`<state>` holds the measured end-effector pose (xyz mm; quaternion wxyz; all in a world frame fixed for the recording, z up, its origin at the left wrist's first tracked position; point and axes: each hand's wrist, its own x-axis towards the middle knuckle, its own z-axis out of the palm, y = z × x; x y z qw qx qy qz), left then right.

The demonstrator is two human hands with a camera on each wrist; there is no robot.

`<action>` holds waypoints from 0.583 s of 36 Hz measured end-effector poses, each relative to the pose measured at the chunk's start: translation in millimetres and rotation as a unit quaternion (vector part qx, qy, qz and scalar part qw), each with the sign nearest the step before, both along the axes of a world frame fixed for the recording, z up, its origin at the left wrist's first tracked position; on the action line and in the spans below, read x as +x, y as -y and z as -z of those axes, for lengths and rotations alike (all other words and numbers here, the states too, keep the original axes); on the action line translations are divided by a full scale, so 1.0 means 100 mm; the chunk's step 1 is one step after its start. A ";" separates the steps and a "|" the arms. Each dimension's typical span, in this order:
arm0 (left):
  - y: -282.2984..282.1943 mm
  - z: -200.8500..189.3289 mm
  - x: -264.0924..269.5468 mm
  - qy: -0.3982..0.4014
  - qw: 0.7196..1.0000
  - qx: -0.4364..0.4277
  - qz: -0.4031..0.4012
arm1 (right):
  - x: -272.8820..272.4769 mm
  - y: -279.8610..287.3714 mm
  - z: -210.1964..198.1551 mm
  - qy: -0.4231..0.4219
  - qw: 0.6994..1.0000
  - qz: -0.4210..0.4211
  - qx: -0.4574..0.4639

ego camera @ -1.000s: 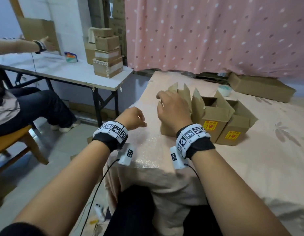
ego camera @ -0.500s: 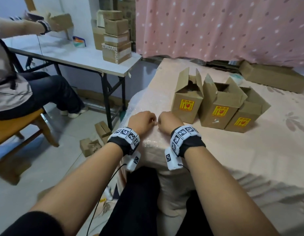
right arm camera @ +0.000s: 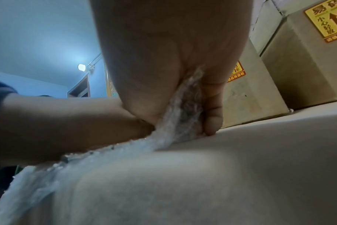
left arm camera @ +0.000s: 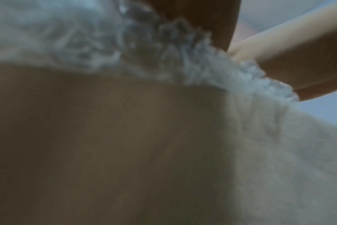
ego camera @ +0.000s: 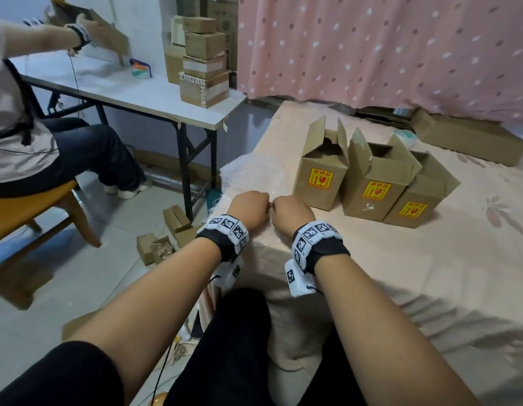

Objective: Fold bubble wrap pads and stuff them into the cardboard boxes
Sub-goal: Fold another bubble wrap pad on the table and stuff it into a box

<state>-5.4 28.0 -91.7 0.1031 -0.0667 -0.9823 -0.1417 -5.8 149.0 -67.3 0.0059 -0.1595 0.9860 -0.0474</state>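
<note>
At far left a second person [ego camera: 25,118] sits on a wooden chair [ego camera: 28,209] and holds a flat sheet of cardboard [ego camera: 108,33] up over a white table [ego camera: 131,92], which also carries a roll of tape [ego camera: 140,68] and a stack of sealed boxes [ego camera: 204,61]. On the floor below lie a few small cartons [ego camera: 166,232]. Next comes the bed, covered by a pink sheet [ego camera: 400,273], with the bubble wrap pad [ego camera: 254,177] spread over its near left corner. The left hand [ego camera: 250,208] is curled into a fist, pinching the near edge of the pad. The right hand [ego camera: 291,213] sits just beside it, knuckles almost touching, and is curled the same way; the right wrist view shows bunched wrap squeezed between thumb and fingers [right arm camera: 212,106]. Just beyond and to the right of the hands stand three cardboard boxes in a row, upright, touching one another, top flaps raised, each with a yellow and red label: the left box [ego camera: 320,174], the middle box [ego camera: 374,183] and the right box [ego camera: 421,197]. Behind them hangs a pink dotted curtain [ego camera: 386,51], with a long flat carton [ego camera: 471,136] lying at its foot.
</note>
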 end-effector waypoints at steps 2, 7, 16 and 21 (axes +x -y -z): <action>0.05 0.02 0.00 0.006 0.998 0.066 0.002 | 0.00 -0.03 0.01 -0.018 1.000 0.000 0.015; 0.24 0.01 0.06 0.046 0.981 0.173 0.079 | -0.02 -0.15 -0.01 -0.041 0.998 -0.005 0.043; 0.27 -0.05 0.19 0.037 0.985 0.077 0.148 | 0.08 -0.39 0.00 -0.085 0.990 0.088 -0.071; 0.17 -0.06 0.17 -0.022 0.989 0.065 0.132 | 0.18 -0.61 -0.03 -0.065 0.973 0.158 -0.158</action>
